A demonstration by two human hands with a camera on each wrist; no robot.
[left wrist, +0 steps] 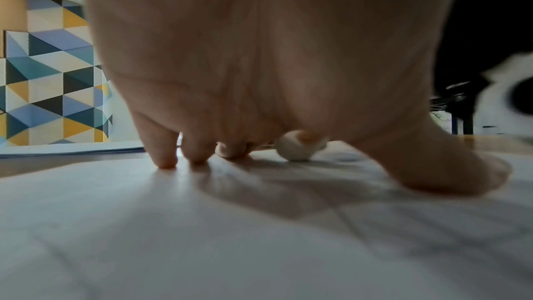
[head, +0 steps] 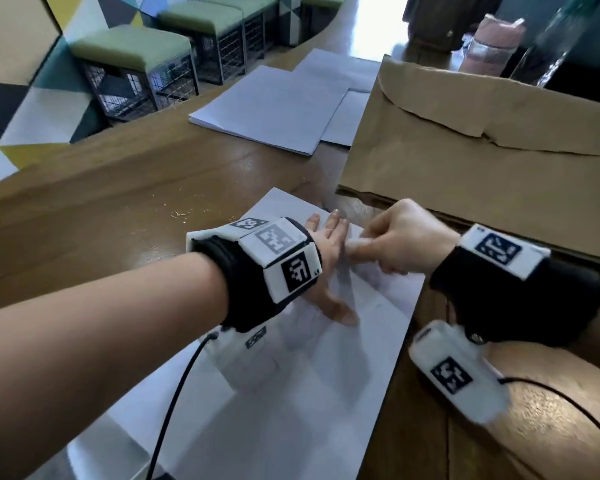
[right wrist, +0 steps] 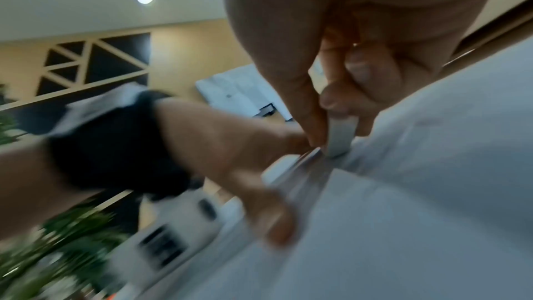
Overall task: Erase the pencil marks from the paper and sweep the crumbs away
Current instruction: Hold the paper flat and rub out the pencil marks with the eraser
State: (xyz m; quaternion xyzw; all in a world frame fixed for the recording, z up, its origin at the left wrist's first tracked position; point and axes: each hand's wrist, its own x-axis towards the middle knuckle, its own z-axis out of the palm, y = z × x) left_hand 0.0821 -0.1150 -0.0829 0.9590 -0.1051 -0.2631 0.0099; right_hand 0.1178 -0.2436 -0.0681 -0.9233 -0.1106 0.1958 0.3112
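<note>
**Now rubbing near the far end of the sheet**

Now I have the paper (head: 291, 368) lying flat on the wooden tabletop (head: 125, 216), and my left hand (head: 329, 268) rests on it with the fingers straight and spread, holding nothing, only pressing the sheet down. My right hand (head: 400, 239) pinches the white eraser (right wrist: 341, 137) between thumb and fingers, and its lower end touches the paper just beside my left fingertips (left wrist: 166, 161). The pencil marks are faint and blurred, so I cannot say how many remain, and I do not see any crumbs clearly.

To do this step well, I think the left hand should press close to the place of rubbing, so the sheet does not wrinkle or slide. The strokes should be short and go away from the pressing fingers. A big brown envelope (head: 482, 150) lies near the right hand, so wide strokes may hit it.
</note>
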